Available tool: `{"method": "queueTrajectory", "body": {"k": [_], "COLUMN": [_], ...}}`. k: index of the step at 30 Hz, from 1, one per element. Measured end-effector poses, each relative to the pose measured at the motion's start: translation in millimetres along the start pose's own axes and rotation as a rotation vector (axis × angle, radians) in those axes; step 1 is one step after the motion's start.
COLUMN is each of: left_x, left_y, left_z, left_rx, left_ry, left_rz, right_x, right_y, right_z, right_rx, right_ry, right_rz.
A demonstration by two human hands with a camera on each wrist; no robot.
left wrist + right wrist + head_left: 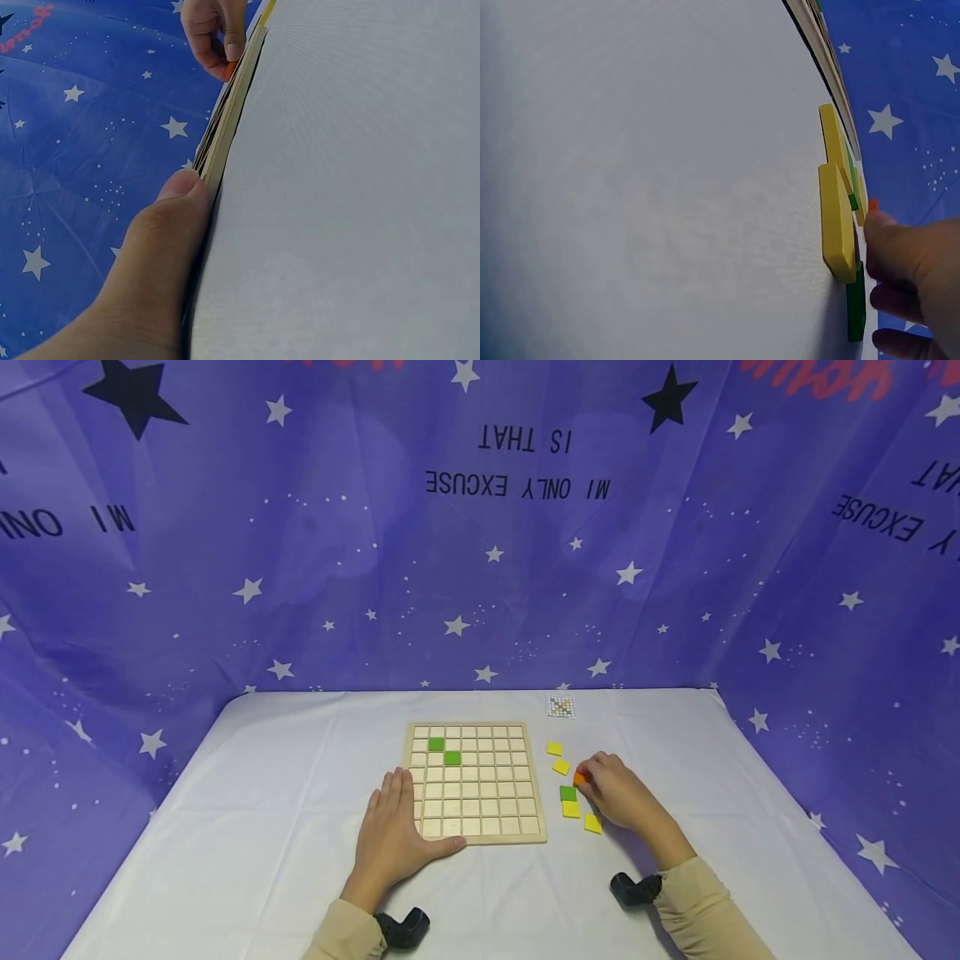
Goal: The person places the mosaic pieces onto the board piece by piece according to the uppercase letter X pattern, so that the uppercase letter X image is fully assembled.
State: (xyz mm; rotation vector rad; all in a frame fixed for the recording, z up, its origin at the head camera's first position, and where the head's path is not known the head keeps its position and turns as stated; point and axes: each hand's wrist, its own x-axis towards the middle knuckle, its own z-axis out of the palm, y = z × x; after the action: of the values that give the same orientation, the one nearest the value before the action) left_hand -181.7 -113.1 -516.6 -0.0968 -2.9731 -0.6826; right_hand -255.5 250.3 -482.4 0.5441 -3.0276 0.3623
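Observation:
A square wooden grid board [502, 839] lies on the white table, with a green tile [437, 744] and a second green tile [452, 758] in its upper left cells. My left hand [392, 831] rests along the board's left side, fingers straight, its thumb [169, 217] on the near edge. To the right of the board, my right hand [618, 793] pinches an orange tile [580, 778] between thumb and fingers; much of that tile is covered. Close by lie a green tile [568, 793] touching a yellow tile [571, 810], and another yellow tile [593, 823].
Two more yellow tiles, one [555, 748] farther back and one [561, 767] nearer, lie beside the board. A small printed pattern card [560, 707] is near the table's back edge. The right wrist view shows a dark green tile [856, 304] under the hand. A purple star-printed curtain [450, 577] surrounds the table.

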Motion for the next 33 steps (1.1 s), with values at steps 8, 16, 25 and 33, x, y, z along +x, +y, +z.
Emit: {"method": "queueTrajectory", "body": {"k": [8, 16, 25, 33], "left_x": [0.5, 1.4, 1.9, 0.4], "left_y": [0.1, 0.6, 1.8, 2.6], "left_z": [-0.5, -0.5, -0.5, -0.7], "left_rx": [-0.002, -0.002, 0.003, 0.002], "left_ry": [-0.001, -0.011, -0.008, 0.011], "left_rz": [0.002, -0.003, 0.001, 0.001], "right_x": [7, 18, 34, 50], "right_y": [-16, -52, -95, -125], "right_z": [0, 5, 12, 26], "right_rx": [0.075, 0.125, 0.122, 0.045], "right_ry": [0.029, 0.018, 0.009, 0.026], "right_rz": [-0.056, -0.118, -0.205, -0.268]}}
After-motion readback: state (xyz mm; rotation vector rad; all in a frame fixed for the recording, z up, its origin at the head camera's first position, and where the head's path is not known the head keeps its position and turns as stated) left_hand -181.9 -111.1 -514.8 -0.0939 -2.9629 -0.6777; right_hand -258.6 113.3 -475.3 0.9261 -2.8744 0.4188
